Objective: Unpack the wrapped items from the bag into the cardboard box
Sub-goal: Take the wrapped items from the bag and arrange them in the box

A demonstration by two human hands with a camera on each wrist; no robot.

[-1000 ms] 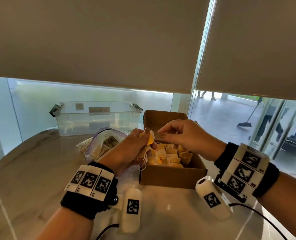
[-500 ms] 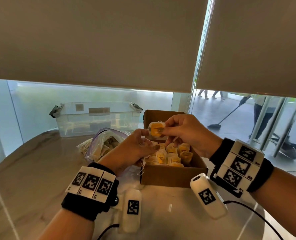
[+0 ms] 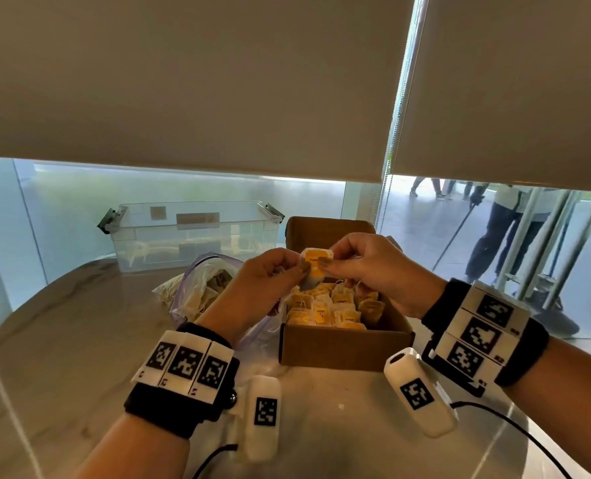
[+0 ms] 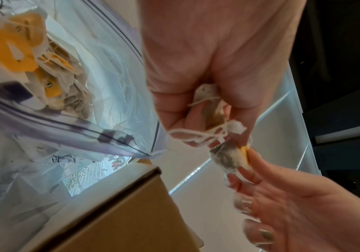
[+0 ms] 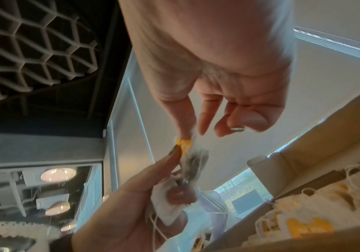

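Observation:
A tea bag (image 3: 315, 263) with a yellow tag is held above the back of the open cardboard box (image 3: 345, 350), pinched from both sides. My left hand (image 3: 299, 267) grips its left edge, and its palm holds more white tea bags (image 4: 209, 109) with loose strings. My right hand (image 3: 327, 263) pinches the yellow tag (image 5: 183, 144) between thumb and forefinger. The box holds several yellow-tagged tea bags (image 3: 332, 307). The clear zip bag (image 3: 197, 288) lies left of the box, open, with more tea bags (image 4: 34, 56) inside.
A clear plastic bin (image 3: 190, 233) with latches stands at the back of the round marble table (image 3: 62, 340). Roller blinds hang above it. Behind the glass at right, people walk past, one with a broom.
My left hand lifted the tea bag from beside the box. The right hand came over and took hold of its yellow tag. Both hands now hold it a little higher over the box.

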